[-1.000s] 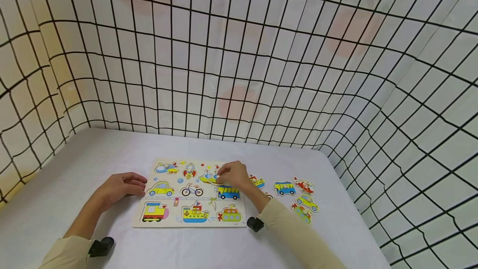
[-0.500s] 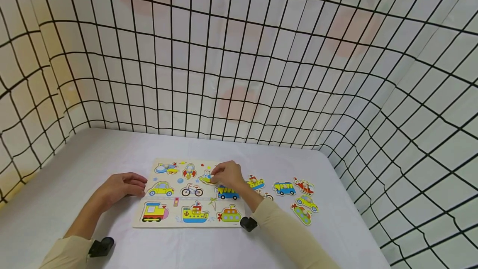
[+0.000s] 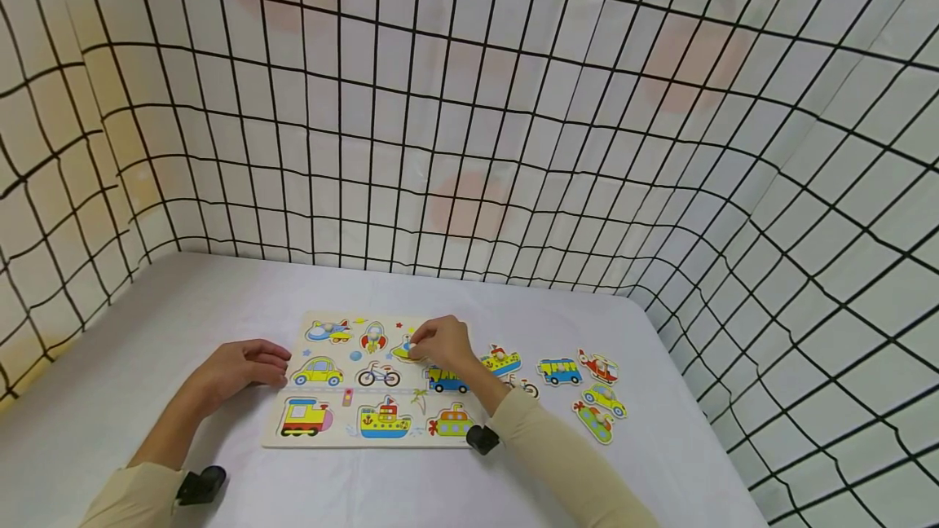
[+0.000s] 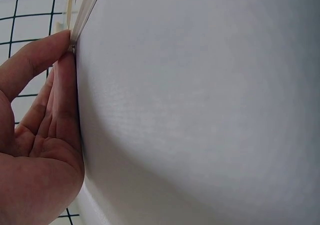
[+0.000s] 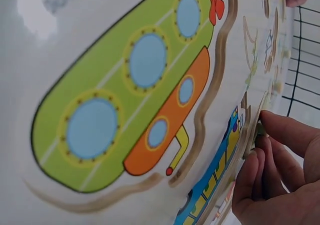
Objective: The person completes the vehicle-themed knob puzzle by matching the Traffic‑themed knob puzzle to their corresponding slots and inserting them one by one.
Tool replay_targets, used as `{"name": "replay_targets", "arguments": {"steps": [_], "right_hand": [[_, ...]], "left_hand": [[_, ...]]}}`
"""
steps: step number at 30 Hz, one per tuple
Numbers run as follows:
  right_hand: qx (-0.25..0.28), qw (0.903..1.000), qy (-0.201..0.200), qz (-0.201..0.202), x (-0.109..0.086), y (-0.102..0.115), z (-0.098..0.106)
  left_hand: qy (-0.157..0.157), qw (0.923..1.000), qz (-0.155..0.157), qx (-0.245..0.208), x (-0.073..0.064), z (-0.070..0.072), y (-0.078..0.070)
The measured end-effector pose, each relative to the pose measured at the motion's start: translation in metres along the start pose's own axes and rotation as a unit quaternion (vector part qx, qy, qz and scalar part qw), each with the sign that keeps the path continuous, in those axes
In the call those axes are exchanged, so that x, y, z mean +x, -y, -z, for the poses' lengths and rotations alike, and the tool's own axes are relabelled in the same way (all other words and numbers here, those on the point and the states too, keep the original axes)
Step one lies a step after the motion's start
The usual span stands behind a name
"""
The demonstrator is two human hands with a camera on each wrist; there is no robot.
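My right hand (image 3: pixel 443 342) pinches a yellow and green flying saucer puzzle piece (image 3: pixel 402 351) over the saucer picture at the upper right of the puzzle board (image 3: pixel 345 440). In the right wrist view, thumb and fingers close on the piece's small green part (image 5: pixel 259 130); whether it sits flush is hidden. My left hand (image 3: pixel 238 369) rests at the board's left edge, its fairly straight fingers touching it. In the left wrist view, the thumb and finger tips (image 4: pixel 64 37) meet at that edge. An aeroplane piece (image 3: pixel 328 331) and a rocket piece (image 3: pixel 373 337) lie in the board.
Right of the board lie loose pieces: a ship (image 3: pixel 502 360), a bicycle (image 3: pixel 524 386) partly behind my right arm, a bus (image 3: pixel 560 371), a helicopter (image 3: pixel 598 366), a car (image 3: pixel 605 400) and a submarine (image 3: pixel 592 422). Black wire mesh (image 3: pixel 469 153) surrounds the white table (image 3: pixel 293 487).
My right hand has moved left with the flying saucer piece, bringing it over the printed saucer. More of the loose ship and bicycle shows. The left hand has stayed in place.
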State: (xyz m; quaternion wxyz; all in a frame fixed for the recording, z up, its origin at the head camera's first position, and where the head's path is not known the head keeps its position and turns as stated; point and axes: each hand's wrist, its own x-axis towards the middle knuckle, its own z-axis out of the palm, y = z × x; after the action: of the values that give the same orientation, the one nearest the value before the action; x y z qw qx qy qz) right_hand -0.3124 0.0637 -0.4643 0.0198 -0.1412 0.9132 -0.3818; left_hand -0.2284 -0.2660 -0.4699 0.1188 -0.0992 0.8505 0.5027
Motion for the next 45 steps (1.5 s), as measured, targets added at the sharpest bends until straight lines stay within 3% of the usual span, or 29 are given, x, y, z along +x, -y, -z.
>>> {"name": "replay_targets", "arguments": {"steps": [21, 45], "right_hand": [[0.016, 0.9995, 0.011, -0.023, -0.002, -0.004, 0.004], [0.001, 0.9965, -0.039, -0.073, -0.013, -0.032, 0.076]], "left_hand": [[-0.003, 0.9999, 0.008, -0.005, -0.001, -0.001, -0.002], [0.005, 1.0, 0.001, -0.005, -0.002, 0.001, -0.002]]}}
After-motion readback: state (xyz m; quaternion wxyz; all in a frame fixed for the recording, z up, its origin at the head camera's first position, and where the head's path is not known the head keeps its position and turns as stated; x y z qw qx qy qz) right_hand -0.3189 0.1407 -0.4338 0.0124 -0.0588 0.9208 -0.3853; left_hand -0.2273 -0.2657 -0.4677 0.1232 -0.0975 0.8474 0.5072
